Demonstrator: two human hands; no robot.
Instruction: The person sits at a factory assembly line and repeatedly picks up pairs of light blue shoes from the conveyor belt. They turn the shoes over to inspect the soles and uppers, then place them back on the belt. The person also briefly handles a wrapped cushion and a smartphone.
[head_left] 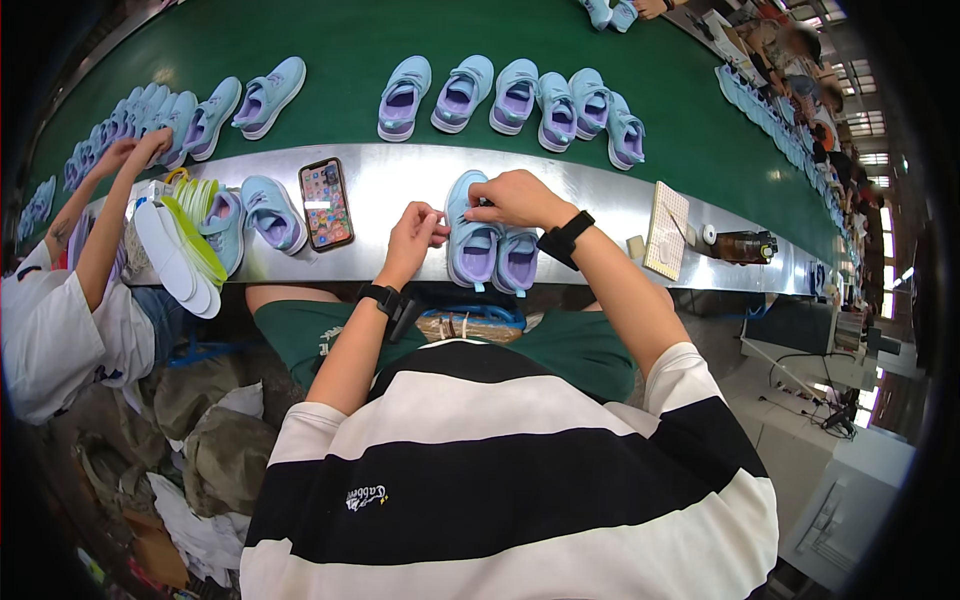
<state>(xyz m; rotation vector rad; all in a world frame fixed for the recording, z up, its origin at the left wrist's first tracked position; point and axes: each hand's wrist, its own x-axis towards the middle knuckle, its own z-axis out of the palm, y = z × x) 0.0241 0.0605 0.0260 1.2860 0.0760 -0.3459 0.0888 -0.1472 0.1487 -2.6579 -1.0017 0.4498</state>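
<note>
A pair of light blue sneakers with lilac linings lies side by side before me on the metal ledge. My right hand (512, 198) is bent over the front of the left sneaker (468, 240), its fingers curled in near the upper; what they pinch is hidden. The other sneaker (518, 262) is partly covered by that hand and wrist. Just left of the pair, my left hand (415, 238) has its fingertips pressed together at the shoe's side. Anything between them is too small to make out.
Sneakers stand in rows on the green belt (345, 100). Along the metal ledge (375, 180) are a phone (326, 204), a single sneaker (273, 215), white insoles (172, 255), a notepad (666, 232) and a dark bottle (745, 247). A co-worker's arms (105, 215) reach in at left.
</note>
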